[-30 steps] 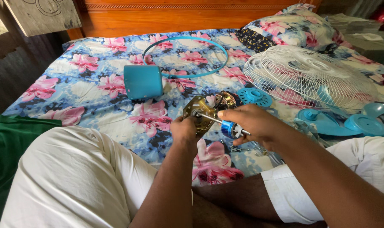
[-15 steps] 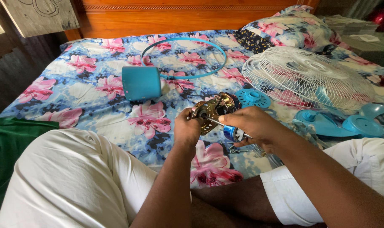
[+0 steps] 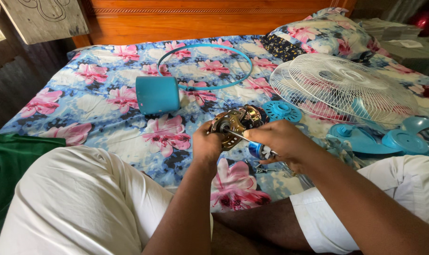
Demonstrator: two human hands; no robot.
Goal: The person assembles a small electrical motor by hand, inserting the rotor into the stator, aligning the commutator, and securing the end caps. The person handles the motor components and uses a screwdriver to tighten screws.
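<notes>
My left hand (image 3: 206,144) grips a round brass-coloured fan motor (image 3: 237,120) just above the flowered bedsheet (image 3: 110,137). A screwdriver with a blue handle (image 3: 256,149) is in my right hand (image 3: 283,140), and its metal shaft points up-left with the tip against the motor. Both hands are close together in front of my knees. My fingers hide the near side of the motor.
A blue cylindrical motor cover (image 3: 157,94) lies behind the hands, with a blue ring (image 3: 205,63) beyond it. A white wire fan grille (image 3: 339,85), a blue hub disc (image 3: 281,111) and blue fan blades (image 3: 389,137) lie to the right. Pillows (image 3: 318,35) sit against the wooden headboard (image 3: 200,19).
Both hands with the motor and screwdriver have stayed together and barely shifted; the motor has turned slightly in my left hand. The camera view has tilted a little.
</notes>
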